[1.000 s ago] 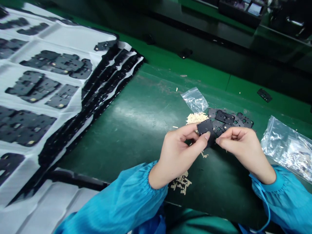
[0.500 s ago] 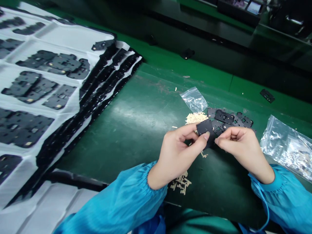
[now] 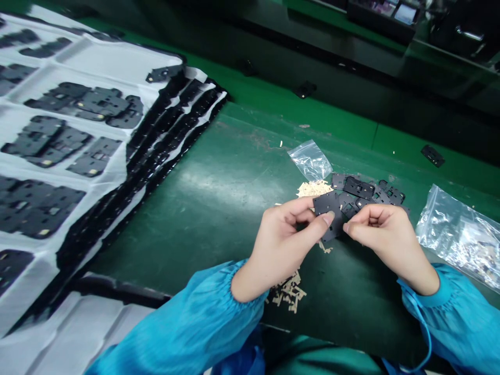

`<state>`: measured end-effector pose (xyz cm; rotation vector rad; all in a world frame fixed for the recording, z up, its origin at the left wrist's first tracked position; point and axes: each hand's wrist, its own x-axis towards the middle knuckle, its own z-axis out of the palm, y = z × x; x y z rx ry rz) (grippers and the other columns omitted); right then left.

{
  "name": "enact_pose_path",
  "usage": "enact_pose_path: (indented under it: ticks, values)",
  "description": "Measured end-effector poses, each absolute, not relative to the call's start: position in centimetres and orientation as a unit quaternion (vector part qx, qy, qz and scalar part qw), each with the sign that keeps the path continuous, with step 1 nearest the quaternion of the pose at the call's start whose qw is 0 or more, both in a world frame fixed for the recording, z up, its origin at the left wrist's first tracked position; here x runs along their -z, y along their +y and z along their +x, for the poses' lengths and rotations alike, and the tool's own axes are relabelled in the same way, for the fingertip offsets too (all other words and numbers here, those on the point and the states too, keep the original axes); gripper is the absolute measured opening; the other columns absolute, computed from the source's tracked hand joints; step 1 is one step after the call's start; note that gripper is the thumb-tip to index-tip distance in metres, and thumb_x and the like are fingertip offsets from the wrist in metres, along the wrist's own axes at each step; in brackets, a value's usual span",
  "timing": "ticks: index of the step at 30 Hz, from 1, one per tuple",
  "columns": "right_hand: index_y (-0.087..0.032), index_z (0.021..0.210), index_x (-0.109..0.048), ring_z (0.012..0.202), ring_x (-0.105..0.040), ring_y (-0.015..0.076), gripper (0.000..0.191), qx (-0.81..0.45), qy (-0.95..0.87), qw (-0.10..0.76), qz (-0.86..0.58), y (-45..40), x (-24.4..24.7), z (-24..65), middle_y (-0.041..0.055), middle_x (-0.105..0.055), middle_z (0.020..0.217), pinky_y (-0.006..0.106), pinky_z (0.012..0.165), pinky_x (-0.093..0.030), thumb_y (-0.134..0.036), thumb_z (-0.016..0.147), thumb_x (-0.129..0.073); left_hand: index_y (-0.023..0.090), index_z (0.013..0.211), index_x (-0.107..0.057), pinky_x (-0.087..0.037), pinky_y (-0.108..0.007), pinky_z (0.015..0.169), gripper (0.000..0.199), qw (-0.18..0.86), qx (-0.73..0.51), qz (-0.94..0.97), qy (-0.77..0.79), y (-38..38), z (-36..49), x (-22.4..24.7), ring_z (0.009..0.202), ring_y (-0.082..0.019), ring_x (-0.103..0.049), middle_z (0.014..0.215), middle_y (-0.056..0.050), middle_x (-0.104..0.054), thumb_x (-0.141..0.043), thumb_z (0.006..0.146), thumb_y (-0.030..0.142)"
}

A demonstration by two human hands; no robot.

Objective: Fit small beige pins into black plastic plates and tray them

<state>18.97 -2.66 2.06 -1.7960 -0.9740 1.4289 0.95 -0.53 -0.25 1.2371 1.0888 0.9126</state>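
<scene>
My left hand (image 3: 289,229) grips a thin black plate with small cutouts (image 3: 331,229) between thumb and fingers, held above the table. Close to the plate's right edge, my right hand (image 3: 377,224) is closed in a pinch; what sits between its fingertips, if anything, is too small to make out. Just behind the hands lies a pile of similar black plates (image 3: 359,187). Left of that pile is a heap of small cream-coloured pieces (image 3: 312,188), partly hidden by my left hand. More cream scraps (image 3: 288,296) lie beside my left forearm.
Stacked white trays (image 3: 109,57) with black plates in their compartments stand on the left. A small clear zip bag (image 3: 311,159) lies behind the cream heap. At the right is a larger clear bag (image 3: 461,239) with small pieces inside. A lone black plate (image 3: 433,155) lies farther back.
The plate in my left hand has shifted and tilted slightly, showing a little more of its lower part. My right hand stays pinched beside it, almost unmoved.
</scene>
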Motion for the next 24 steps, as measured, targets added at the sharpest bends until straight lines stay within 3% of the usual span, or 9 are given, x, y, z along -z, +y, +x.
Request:
enact_pose_path:
  ticks: [11, 15, 20, 24]
  values:
    - [-0.019, 0.059, -0.066, 0.051, -0.048, 0.0099, 0.020, -0.553, -0.386, 0.345, -0.653, -2.7, -2.0, 19.0, -0.0012, -0.062, 0.054, 0.023, 0.047, -0.036, -0.031, 0.060, -0.082, 0.017, 0.087, -0.080, -0.044, -0.017, 0.049, 0.007, 0.667, -0.400, 0.451, 0.438, -0.1, 0.3, 0.1, 0.046, -0.008, -0.053, 0.051, 0.004, -0.061, -0.076, 0.082, 0.022]
    - [-0.018, 0.068, -0.070, 0.056, -0.050, 0.0102, 0.019, -0.568, -0.399, 0.370, -0.617, -2.5, -2.2, 19.3, -0.0010, -0.064, 0.061, 0.023, 0.051, -0.038, -0.034, 0.069, -0.082, 0.018, 0.090, -0.081, -0.044, -0.017, 0.049, 0.010, 0.673, -0.415, 0.430, 0.436, 0.1, 0.0, 0.2, 0.047, -0.007, -0.052, 0.056, 0.003, -0.063, -0.077, 0.084, 0.025]
    - [-0.018, 0.073, -0.074, 0.059, -0.052, 0.0103, 0.017, -0.612, -0.414, 0.357, -0.572, -3.0, -2.2, 19.2, -0.0005, -0.067, 0.066, 0.024, 0.055, -0.040, -0.032, 0.073, -0.084, 0.019, 0.089, -0.080, -0.045, -0.017, 0.049, 0.008, 0.678, -0.411, 0.437, 0.424, 0.1, -0.2, 0.3, 0.049, -0.007, -0.053, 0.056, 0.003, -0.061, -0.078, 0.084, 0.025]
    - [-0.018, 0.077, -0.075, 0.055, -0.045, 0.0091, 0.016, -0.630, -0.430, 0.334, -0.554, -3.1, -1.8, 19.3, -0.0023, -0.064, 0.064, 0.024, 0.051, -0.033, -0.028, 0.072, -0.086, 0.019, 0.087, -0.080, -0.045, -0.018, 0.049, 0.007, 0.687, -0.403, 0.438, 0.416, 0.1, -0.1, 0.3, 0.049, -0.008, -0.053, 0.057, 0.002, -0.063, -0.078, 0.084, 0.024]
